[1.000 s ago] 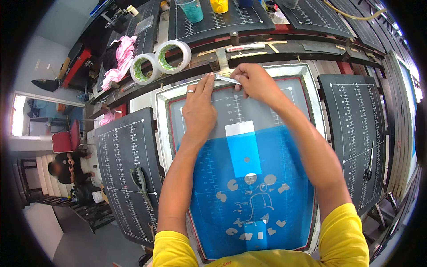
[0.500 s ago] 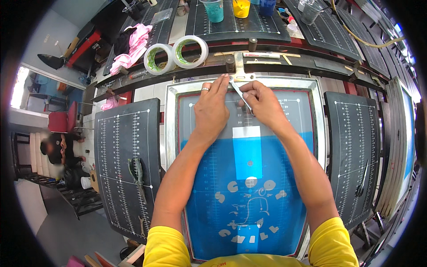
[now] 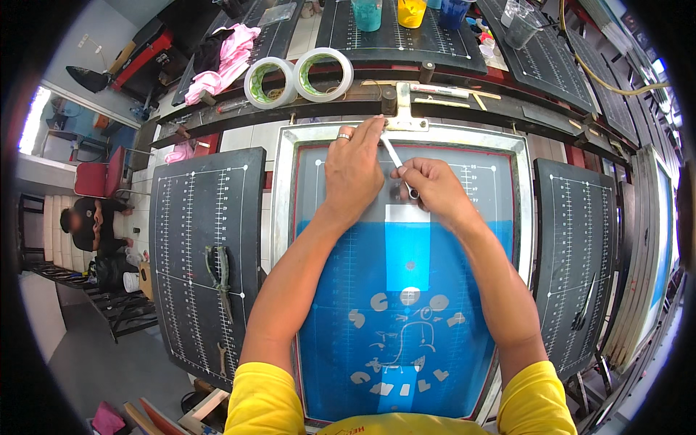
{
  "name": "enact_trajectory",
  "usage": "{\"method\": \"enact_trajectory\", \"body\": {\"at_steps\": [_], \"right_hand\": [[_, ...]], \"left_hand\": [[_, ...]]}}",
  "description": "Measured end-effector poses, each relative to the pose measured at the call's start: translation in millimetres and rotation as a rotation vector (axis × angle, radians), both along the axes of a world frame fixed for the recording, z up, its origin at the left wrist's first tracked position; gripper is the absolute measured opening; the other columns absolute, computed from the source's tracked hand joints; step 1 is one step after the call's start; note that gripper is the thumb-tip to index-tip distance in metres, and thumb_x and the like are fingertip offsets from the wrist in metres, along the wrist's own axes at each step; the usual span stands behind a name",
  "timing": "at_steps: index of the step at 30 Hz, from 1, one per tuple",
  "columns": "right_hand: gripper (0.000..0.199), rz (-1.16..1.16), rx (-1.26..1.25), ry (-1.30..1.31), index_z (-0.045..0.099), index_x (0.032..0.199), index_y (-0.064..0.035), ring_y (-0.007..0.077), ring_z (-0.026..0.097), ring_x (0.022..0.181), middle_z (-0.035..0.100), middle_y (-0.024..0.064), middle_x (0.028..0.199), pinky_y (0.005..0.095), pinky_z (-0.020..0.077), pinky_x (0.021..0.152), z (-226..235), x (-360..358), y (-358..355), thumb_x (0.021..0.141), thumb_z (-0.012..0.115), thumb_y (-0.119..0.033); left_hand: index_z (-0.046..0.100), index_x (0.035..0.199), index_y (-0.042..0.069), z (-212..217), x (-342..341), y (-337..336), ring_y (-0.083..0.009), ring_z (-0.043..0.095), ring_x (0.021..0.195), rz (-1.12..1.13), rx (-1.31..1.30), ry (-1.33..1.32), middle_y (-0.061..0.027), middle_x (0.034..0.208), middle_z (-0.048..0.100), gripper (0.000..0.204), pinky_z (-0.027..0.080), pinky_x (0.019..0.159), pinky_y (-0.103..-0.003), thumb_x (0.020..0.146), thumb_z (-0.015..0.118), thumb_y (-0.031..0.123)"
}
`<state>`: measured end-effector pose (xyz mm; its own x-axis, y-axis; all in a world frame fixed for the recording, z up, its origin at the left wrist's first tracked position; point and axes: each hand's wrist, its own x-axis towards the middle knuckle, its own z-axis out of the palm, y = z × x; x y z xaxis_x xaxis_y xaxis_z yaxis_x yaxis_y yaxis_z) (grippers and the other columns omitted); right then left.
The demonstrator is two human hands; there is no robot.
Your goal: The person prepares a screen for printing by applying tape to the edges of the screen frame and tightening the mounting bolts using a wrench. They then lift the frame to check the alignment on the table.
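Observation:
A silver wrench [image 3: 392,150] slants across the far rail of a silver screen-printing frame [image 3: 525,210]. My right hand [image 3: 433,187] is closed round its near end. My left hand [image 3: 354,168], with a ring on one finger, has its fingers stretched out and close together. Their tips touch the wrench's far end, beside a metal bracket [image 3: 406,119] bolted at the frame's far rail; the bolt there is hidden. Below my hands lies the blue-coated mesh [image 3: 348,268], bearing a pale ring-shaped design [image 3: 409,341]. A pale rectangle [image 3: 407,250] shows above the design.
Two tape rolls [image 3: 324,75] stand on the beam behind the frame, left of a marker [image 3: 439,90]. Dark ruled boards flank the frame; pliers [image 3: 220,279] lie on the left one [image 3: 174,239]. Ink cups [image 3: 412,13] stand farther back. A person [image 3: 88,223] sits far left.
The wrench's near end and my right hand have moved slightly down toward me. My left fingertips stay by the bracket. The whole view has shifted a little.

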<state>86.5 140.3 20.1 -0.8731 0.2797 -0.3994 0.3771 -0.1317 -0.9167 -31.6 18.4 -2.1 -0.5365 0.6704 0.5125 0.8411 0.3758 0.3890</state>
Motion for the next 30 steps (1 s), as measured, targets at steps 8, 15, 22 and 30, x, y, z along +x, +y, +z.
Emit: {"method": "enact_trajectory", "body": {"at_steps": [8, 15, 22, 30], "right_hand": [[0.025, -0.484, -0.363, 0.196, 0.052, 0.117, -0.0015, 0.0078, 0.034, 0.049, 0.041, -0.0024, 0.064, 0.0259, 0.0280, 0.043, 22.8, 2.0, 14.7, 0.103, 0.042, -0.020], [0.028, -0.502, -0.560, 0.250, 0.048, 0.121, 0.0022, 0.0083, 0.034, 0.052, 0.041, 0.0002, 0.066, 0.0253, 0.0275, 0.046, 19.8, -20.1, 23.7, 0.102, 0.041, -0.017], [0.027, -0.615, -0.538, 0.315, 0.046, 0.121, 0.0018, 0.0081, 0.034, 0.051, 0.041, -0.0006, 0.065, 0.0251, 0.0264, 0.045, 11.0, -28.2, 28.9, 0.100, 0.043, -0.015], [0.017, -0.379, -0.608, 0.164, 0.052, 0.103, 0.0003, 0.0073, 0.030, 0.047, 0.038, -0.0019, 0.061, 0.0256, 0.0227, 0.042, 16.8, -35.4, 21.8, 0.098, 0.045, -0.014]], "left_hand": [[0.057, 0.135, 0.017, -2.9, -16.8, -0.6, -0.0293, 0.055, 0.106, 0.017, -0.054, -0.120, -0.0049, 0.127, 0.061, 0.051, 0.041, 0.088, -0.044, 0.085, 0.065, 0.012], [0.065, 0.126, 0.022, -0.8, -20.7, 7.5, -0.0264, 0.055, 0.104, 0.048, -0.117, -0.120, -0.0017, 0.115, 0.060, 0.044, 0.041, 0.087, -0.044, 0.083, 0.073, 0.027], [0.069, 0.118, 0.020, 0.4, -26.3, 10.4, -0.0265, 0.056, 0.100, 0.062, -0.152, -0.101, -0.0008, 0.110, 0.061, 0.040, 0.045, 0.086, -0.043, 0.079, 0.075, 0.028], [0.069, 0.115, 0.019, -0.7, -26.9, 10.7, -0.0265, 0.057, 0.096, 0.043, -0.117, -0.038, 0.0008, 0.109, 0.063, 0.039, 0.047, 0.083, -0.040, 0.078, 0.076, 0.026]]}}
